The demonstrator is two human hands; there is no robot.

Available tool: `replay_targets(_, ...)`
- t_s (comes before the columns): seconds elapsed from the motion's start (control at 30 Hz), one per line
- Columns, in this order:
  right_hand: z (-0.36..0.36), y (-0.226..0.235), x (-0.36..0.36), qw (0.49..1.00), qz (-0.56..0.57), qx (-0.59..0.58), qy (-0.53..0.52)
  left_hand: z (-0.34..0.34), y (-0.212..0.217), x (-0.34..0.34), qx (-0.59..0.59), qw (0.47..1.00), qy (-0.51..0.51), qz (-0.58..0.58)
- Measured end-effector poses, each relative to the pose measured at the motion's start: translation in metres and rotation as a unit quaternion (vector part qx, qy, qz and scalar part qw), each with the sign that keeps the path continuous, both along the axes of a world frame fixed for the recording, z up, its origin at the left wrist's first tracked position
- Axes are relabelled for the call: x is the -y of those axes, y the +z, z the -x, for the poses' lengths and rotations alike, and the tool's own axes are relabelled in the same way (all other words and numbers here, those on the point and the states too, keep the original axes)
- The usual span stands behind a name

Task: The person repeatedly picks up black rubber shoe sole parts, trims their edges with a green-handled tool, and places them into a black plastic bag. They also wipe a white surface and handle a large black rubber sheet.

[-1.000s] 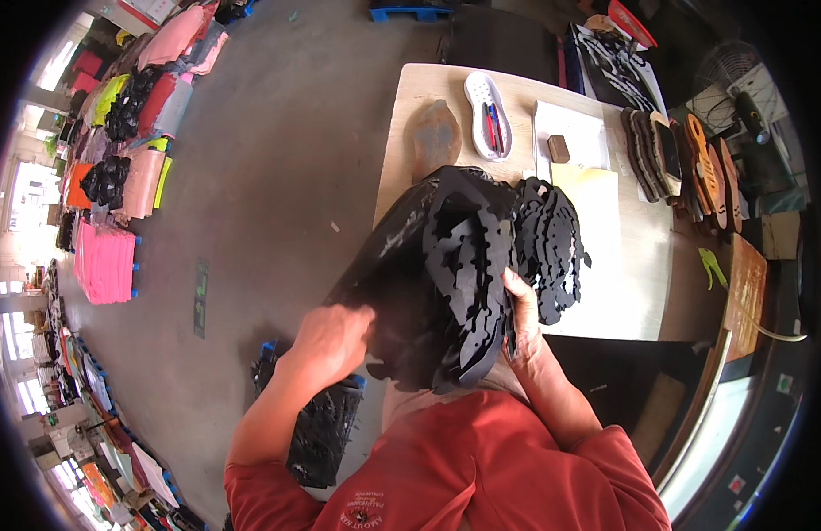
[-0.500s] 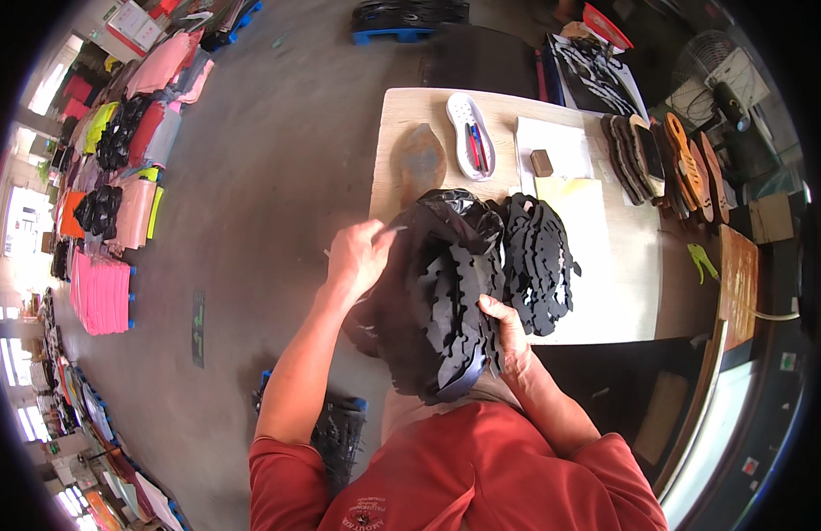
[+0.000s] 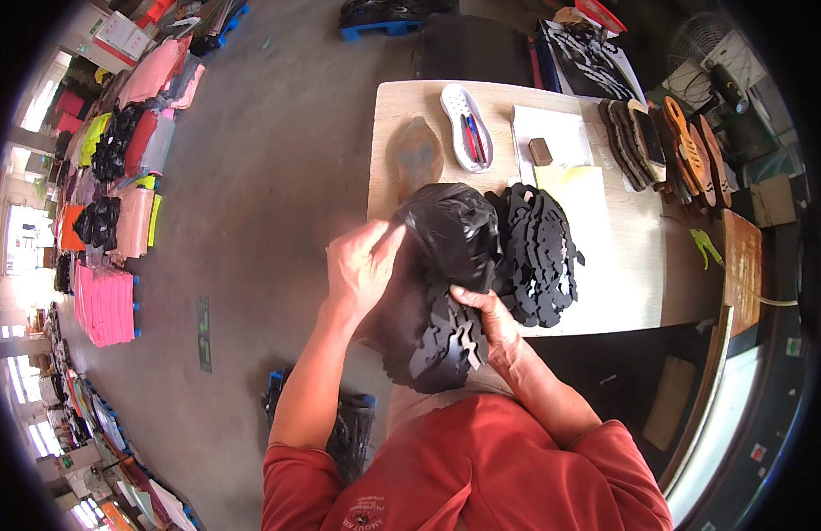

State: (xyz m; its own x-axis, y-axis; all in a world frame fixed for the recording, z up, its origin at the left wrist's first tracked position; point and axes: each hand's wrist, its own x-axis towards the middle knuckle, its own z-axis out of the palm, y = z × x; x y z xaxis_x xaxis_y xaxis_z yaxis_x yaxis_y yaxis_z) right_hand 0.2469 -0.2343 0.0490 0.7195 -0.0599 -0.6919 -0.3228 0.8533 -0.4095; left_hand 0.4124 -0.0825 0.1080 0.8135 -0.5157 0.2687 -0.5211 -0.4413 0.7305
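Observation:
A black plastic bag (image 3: 453, 226) hangs over the table's near edge, holding a bundle of black cut-out pieces (image 3: 441, 336) with jagged edges. My left hand (image 3: 362, 270) pinches the bag's rim at its left side, fingers closed. The thumb of my right hand (image 3: 490, 319) presses over the bag and bundle from the right; its other fingers are hidden. Just right of the bag, a second stack of black cut-out pieces (image 3: 539, 257) stands on the pale table (image 3: 636, 292).
On the table lie a white shoe sole (image 3: 454, 111) with pens in it, a brown sole-shaped template (image 3: 417, 150), a small brown block (image 3: 540, 151) and yellow paper (image 3: 580, 190). Dark soles (image 3: 624, 146) and a green clipper-like tool (image 3: 707, 248) are at the right. Pink sheets (image 3: 107, 307) are stacked far left.
The bag's upper part now covers more of the bundle's top. My right hand has shifted left along the bundle; my left hand stays at the rim.

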Motion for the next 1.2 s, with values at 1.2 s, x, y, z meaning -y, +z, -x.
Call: replay_targets(1.2,-0.056,-0.058,0.000,0.969,-0.069,0.146,-0.189,0.107,0.006,-0.134,-0.560,0.663,0.141,0.477)
